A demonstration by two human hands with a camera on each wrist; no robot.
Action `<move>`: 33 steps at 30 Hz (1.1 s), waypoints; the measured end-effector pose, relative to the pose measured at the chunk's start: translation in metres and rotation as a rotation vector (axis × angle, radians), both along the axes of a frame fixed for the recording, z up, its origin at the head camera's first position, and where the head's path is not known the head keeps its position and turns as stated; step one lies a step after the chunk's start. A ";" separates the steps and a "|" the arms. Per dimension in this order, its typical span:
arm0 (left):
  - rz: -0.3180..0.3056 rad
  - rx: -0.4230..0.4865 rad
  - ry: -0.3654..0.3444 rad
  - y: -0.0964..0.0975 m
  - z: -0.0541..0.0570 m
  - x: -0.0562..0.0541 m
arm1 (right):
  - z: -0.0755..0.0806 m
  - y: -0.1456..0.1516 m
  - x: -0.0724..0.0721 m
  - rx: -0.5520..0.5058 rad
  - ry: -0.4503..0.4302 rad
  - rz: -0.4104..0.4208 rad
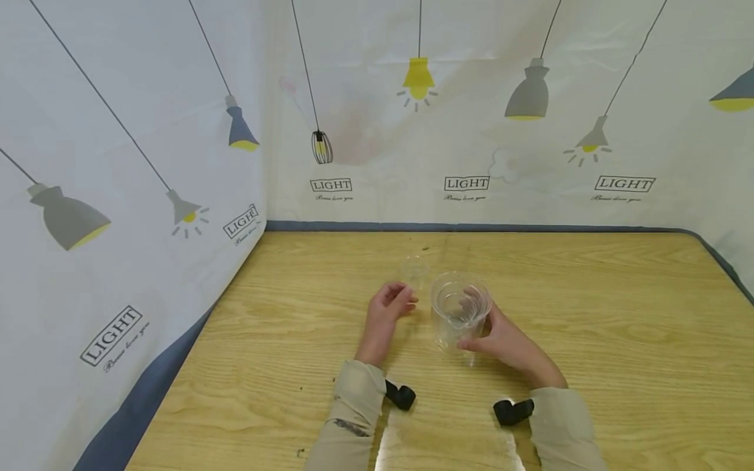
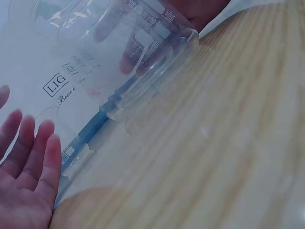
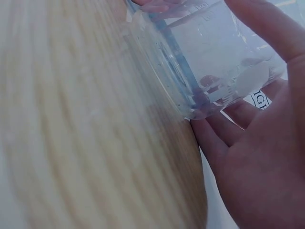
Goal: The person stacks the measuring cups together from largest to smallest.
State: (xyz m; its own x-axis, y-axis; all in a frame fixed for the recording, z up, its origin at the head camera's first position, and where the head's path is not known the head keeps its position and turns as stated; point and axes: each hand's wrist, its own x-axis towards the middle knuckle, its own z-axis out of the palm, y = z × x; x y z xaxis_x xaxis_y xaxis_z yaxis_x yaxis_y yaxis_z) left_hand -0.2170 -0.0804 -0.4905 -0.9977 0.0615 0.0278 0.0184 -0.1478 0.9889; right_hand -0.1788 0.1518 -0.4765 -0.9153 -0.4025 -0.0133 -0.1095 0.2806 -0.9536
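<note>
A large clear beaker [image 1: 452,330] stands on the wooden table, with smaller clear vessels nested inside it. My right hand [image 1: 503,340] holds it from the right, the thumb in front and the fingers around the far side. White volume marks show on its wall in the left wrist view. Just behind and right of my left hand [image 1: 385,317] is a small clear beaker [image 1: 415,267]. The left hand's fingers [image 2: 51,162] are relaxed beside this small beaker [image 2: 75,160] and grip nothing. In the right wrist view, the right palm [image 3: 267,152] faces the large beaker's side.
The light wooden table [image 1: 283,327] runs back to a white curtain [image 1: 377,118] printed with lamps and the word LIGHT. The curtain also closes off the left and right sides. A black wrist camera [image 1: 403,396] sits by the left cuff, another camera [image 1: 512,412] by the right.
</note>
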 end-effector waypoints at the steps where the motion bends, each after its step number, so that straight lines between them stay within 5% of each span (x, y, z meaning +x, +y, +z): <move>1: 0.023 0.012 -0.004 0.000 0.001 0.000 | 0.000 0.000 0.000 0.000 -0.002 0.001; 13: 0.195 0.036 0.001 -0.003 0.003 -0.004 | -0.003 0.002 -0.001 -0.001 -0.009 0.014; 22: 0.302 -0.088 -0.002 0.001 0.001 -0.008 | -0.003 0.004 -0.001 -0.013 -0.026 0.026; 33: 0.343 -0.160 0.031 0.008 -0.001 -0.015 | -0.001 0.004 -0.001 -0.024 -0.038 0.031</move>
